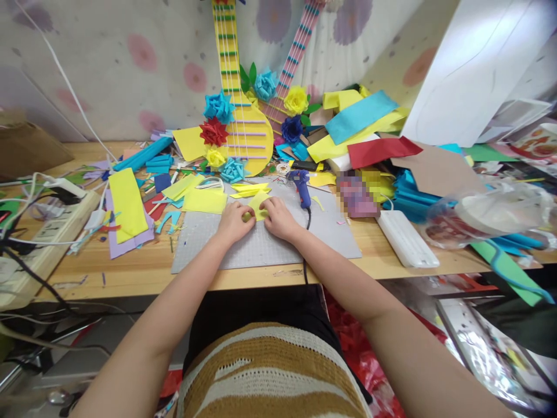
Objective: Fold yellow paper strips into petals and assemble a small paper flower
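Observation:
Between my two hands is a small piece of yellow paper (pixel 260 204), held above a grey cutting mat (pixel 270 247). My left hand (pixel 235 222) closes on its left side with thumb and fingers curled together. On the right side my right hand (pixel 278 217) pinches the same piece. Folded yellow strips (pixel 250 189) lie just beyond the fingers. To the left, a flat yellow sheet (pixel 204 201) rests on the mat, with white-handled scissors (pixel 210 183) behind it. A blue glue gun (pixel 301 187) stands right of my right hand, its black cord running to the table edge.
Behind the mat lean a yellow paper guitar (pixel 250 133) and a pink one (pixel 292 64), both with paper flowers. A power strip (pixel 47 238) with cables lies left. A white power bank-like box (pixel 408 238), colored sheets (pixel 361 116) and a plastic-wrapped cup (pixel 487 215) crowd the right.

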Action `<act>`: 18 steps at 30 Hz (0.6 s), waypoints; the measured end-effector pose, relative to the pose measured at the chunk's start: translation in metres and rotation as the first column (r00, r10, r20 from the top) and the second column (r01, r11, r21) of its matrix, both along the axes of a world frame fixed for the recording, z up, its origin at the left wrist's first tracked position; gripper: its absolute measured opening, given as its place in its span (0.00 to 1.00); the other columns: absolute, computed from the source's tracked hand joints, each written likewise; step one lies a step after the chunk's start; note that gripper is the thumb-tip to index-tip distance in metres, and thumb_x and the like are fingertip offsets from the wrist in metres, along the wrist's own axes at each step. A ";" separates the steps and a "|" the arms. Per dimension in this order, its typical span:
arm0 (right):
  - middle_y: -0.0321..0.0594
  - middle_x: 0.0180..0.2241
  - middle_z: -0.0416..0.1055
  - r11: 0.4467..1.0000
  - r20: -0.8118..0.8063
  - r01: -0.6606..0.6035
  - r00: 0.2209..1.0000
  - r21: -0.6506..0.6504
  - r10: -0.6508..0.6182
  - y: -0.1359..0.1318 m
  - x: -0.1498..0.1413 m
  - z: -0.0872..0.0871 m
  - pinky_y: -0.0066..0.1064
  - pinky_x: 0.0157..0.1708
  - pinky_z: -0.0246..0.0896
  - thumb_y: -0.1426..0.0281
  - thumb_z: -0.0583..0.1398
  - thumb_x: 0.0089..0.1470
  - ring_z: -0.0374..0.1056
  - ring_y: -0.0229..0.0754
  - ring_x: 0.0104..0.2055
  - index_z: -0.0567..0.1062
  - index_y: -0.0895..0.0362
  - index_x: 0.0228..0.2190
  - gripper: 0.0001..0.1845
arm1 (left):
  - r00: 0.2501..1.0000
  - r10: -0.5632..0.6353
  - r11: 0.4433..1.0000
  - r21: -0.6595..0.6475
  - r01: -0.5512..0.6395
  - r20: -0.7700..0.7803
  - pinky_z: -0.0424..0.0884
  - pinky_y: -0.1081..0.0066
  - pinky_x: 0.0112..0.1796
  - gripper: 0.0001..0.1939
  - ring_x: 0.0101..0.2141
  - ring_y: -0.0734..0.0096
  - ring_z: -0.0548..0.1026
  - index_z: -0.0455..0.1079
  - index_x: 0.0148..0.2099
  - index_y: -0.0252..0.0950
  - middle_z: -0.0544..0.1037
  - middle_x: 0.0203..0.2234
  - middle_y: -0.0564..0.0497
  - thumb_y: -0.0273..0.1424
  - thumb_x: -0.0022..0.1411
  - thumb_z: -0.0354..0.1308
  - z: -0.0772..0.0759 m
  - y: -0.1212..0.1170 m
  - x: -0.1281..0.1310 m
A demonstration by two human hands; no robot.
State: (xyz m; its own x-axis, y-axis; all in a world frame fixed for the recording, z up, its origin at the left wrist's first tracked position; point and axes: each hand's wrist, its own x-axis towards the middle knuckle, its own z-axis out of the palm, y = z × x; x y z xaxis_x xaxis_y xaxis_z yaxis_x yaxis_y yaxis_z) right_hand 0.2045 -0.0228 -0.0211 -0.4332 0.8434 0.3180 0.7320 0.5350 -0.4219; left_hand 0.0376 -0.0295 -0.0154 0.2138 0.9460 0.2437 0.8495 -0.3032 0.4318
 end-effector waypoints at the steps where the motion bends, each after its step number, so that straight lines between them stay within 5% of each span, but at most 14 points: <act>1: 0.48 0.41 0.62 1.000 -0.007 0.004 1.000 0.001 -0.004 0.000 0.000 0.000 0.37 0.48 0.54 0.81 0.50 0.44 0.54 0.47 0.45 0.67 0.60 0.38 0.17 | 1.000 0.006 1.000 0.014 -0.006 -0.009 0.63 0.64 0.42 0.08 0.36 0.64 0.66 0.74 0.33 0.39 0.67 0.28 0.49 0.34 0.52 0.57 -0.001 0.000 0.001; 11: 0.47 0.43 0.60 1.000 -0.008 0.003 1.000 0.004 -0.003 -0.001 -0.003 -0.001 0.39 0.49 0.53 0.75 0.52 0.52 0.54 0.46 0.47 0.68 0.59 0.41 0.13 | 1.000 0.009 0.999 0.043 -0.008 -0.020 0.62 0.61 0.43 0.11 0.39 0.60 0.64 0.73 0.37 0.40 0.66 0.33 0.47 0.36 0.51 0.60 0.001 0.001 -0.008; 18: 0.47 0.43 0.61 1.000 0.004 -0.024 1.000 -0.007 0.024 -0.001 -0.003 0.000 0.37 0.49 0.52 0.73 0.53 0.55 0.54 0.45 0.47 0.70 0.58 0.41 0.12 | 0.991 -0.134 0.990 0.046 0.134 -0.012 0.61 0.62 0.47 0.19 0.45 0.62 0.65 0.69 0.44 0.40 0.71 0.42 0.48 0.21 0.50 0.50 0.003 0.001 -0.033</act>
